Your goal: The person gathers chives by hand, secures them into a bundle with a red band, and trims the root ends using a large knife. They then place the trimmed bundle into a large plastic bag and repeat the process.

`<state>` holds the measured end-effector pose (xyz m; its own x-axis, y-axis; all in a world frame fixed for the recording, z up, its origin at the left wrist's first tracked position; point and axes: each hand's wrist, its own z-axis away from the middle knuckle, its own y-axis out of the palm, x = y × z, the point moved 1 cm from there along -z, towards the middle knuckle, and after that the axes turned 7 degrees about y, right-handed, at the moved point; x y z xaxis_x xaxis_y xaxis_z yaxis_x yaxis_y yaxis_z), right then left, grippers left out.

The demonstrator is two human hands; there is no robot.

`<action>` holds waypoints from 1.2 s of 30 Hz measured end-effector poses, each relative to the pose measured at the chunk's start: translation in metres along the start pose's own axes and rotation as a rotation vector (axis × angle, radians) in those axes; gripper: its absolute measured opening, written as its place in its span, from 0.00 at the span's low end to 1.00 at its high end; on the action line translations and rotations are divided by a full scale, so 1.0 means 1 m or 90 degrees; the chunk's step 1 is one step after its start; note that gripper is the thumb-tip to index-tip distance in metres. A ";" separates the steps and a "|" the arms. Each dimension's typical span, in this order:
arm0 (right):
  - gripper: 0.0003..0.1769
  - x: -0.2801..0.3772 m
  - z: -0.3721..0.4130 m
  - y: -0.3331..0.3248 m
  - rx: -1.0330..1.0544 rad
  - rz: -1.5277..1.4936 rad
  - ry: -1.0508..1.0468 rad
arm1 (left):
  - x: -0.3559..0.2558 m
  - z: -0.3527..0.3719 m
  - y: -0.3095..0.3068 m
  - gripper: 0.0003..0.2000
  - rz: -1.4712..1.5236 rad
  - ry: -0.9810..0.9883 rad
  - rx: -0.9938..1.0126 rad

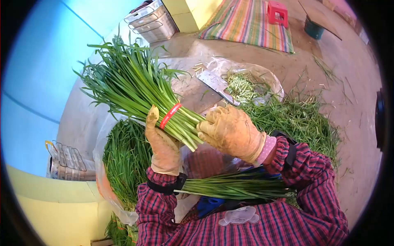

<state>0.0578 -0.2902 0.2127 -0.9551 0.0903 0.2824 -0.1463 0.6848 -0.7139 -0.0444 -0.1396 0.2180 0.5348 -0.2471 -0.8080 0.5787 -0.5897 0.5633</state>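
Note:
A bunch of garlic chives (141,84), bound near its stems by a red printed band (170,116), is held up in front of me, leaves toward the upper left. My gloved left hand (162,147) supports it from beneath near the band; its thumb shows, while the other fingers are hidden behind the stems. With fingers curled, my gloved right hand (233,133) grips the cut stem ends. Across my lap lie loose garlic chives (238,184). Beyond my right hand, a cleaver (215,84) rests beside a heap of short stem trimmings (243,87).
Stacked chives (126,160) sit in clear plastic on the left. Loose leaves (295,121) cover the floor to the right. Farther off are a striped mat (250,24), a red stool (277,13), a green bucket (313,29) and wire-handled baskets (154,22).

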 end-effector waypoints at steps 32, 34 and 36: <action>0.15 -0.025 -0.063 -0.017 0.344 -0.711 0.298 | 0.002 -0.003 -0.025 0.26 0.240 -0.258 0.080; 0.10 -0.021 -0.061 -0.015 0.325 -0.711 0.337 | 0.002 -0.005 -0.022 0.26 0.199 -0.231 0.071; 0.07 -0.017 -0.059 -0.012 0.072 -0.390 0.077 | 0.004 -0.009 -0.026 0.27 0.302 -0.290 0.038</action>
<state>0.0907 -0.2567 0.2544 -0.6543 -0.2093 0.7267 -0.6901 0.5582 -0.4605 -0.0518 -0.1186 0.2017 0.4022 -0.7830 -0.4746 0.3030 -0.3753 0.8760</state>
